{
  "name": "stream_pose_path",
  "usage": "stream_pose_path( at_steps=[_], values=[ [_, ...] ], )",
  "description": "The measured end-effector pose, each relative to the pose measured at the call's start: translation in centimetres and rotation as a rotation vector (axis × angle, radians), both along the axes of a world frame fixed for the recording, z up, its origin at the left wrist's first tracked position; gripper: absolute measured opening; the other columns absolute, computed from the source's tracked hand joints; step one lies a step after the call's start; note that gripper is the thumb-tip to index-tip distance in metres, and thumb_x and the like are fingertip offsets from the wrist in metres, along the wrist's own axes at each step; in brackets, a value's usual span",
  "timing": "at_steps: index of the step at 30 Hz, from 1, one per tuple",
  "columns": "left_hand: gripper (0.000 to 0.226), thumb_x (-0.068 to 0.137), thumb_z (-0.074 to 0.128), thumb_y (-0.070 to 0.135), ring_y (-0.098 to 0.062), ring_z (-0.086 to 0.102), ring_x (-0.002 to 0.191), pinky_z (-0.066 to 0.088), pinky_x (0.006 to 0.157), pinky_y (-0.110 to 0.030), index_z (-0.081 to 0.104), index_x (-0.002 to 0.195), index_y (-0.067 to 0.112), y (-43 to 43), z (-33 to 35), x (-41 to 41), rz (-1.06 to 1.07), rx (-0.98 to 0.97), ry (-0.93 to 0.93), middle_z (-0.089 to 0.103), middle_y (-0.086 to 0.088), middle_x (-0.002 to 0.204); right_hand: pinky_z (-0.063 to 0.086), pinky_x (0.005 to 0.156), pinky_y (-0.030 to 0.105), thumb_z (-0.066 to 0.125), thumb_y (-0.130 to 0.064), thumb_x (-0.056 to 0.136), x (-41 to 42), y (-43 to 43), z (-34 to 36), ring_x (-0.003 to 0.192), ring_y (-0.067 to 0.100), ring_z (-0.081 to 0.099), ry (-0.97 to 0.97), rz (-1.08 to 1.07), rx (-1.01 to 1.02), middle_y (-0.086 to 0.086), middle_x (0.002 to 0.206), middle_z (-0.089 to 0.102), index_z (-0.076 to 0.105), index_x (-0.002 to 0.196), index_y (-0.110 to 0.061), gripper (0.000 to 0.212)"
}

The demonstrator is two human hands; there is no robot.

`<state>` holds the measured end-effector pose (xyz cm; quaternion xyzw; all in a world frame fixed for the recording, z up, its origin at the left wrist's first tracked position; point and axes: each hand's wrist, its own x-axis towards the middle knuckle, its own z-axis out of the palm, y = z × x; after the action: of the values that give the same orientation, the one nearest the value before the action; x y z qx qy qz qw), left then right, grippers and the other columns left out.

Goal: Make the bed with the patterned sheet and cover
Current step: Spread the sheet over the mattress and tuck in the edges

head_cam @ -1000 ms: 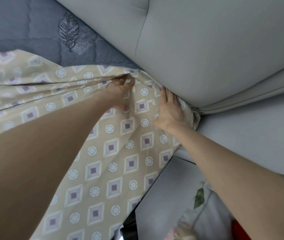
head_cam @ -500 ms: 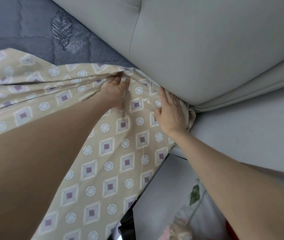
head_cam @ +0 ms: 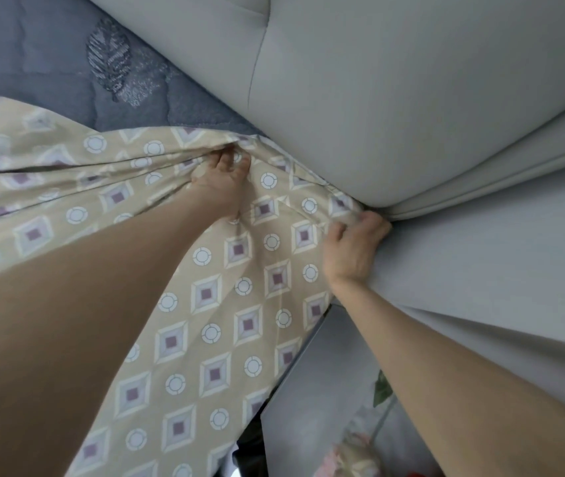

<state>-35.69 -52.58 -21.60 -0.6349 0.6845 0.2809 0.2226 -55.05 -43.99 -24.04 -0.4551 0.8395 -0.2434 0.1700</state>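
The beige patterned sheet (head_cam: 212, 325), printed with diamonds and circles, drapes over the corner of the bed. My left hand (head_cam: 220, 184) grips a bunched fold of the sheet near its top edge, where creases run off to the left. My right hand (head_cam: 353, 249) has its fingers curled round the sheet's corner, right where the grey padded headboard (head_cam: 394, 108) meets the mattress. The blue-grey quilted mattress cover (head_cam: 67, 63) with a leaf motif shows uncovered above the sheet.
A pale grey wall or panel (head_cam: 498, 263) lies right of the bed. Below it is a grey flat surface (head_cam: 312, 383), with floral fabric (head_cam: 360, 452) at the bottom edge. The headboard closes off the top right.
My right hand has slid down along the headboard to the bed's corner and curled its fingers round the sheet. My left hand stays gripping the fold near the top edge.
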Motion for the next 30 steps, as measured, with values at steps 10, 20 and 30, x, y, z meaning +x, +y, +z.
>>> stream_pose_path(
  at_steps=[10,20,30],
  values=[
    [0.103,0.084,0.069,0.025,-0.024,-0.011,0.146,0.000,0.117,-0.035,-0.008,0.151,0.022,0.7,1.3,0.1,-0.018,-0.011,0.035,-0.014,-0.008,0.158,0.032,0.098,0.033,0.030,-0.013,0.099,-1.3,-3.0,0.3,0.127,0.033,0.041,-0.181,-0.186,0.447,0.022,0.140,0.043,0.043,0.135,0.000,0.041],
    [0.064,0.091,-0.004,0.044,-0.011,-0.015,0.143,-0.006,0.116,-0.034,-0.005,0.151,0.022,12.3,-1.5,8.4,-0.027,-0.395,0.216,-0.010,0.006,0.158,0.042,0.096,0.038,0.043,-0.007,0.092,6.1,0.5,4.5,0.119,0.025,0.048,0.148,0.632,0.089,0.003,0.131,0.052,0.050,0.133,-0.018,0.043],
    [0.063,0.094,0.001,0.046,-0.013,0.013,0.146,0.014,0.117,-0.032,0.005,0.152,0.022,18.8,-1.7,17.3,0.075,-0.418,0.154,0.005,0.005,0.159,0.038,0.103,0.034,0.046,-0.021,0.096,22.5,-8.9,7.3,0.127,0.024,0.046,0.108,1.137,0.195,0.004,0.145,0.038,0.043,0.140,-0.015,0.045]
  ],
)
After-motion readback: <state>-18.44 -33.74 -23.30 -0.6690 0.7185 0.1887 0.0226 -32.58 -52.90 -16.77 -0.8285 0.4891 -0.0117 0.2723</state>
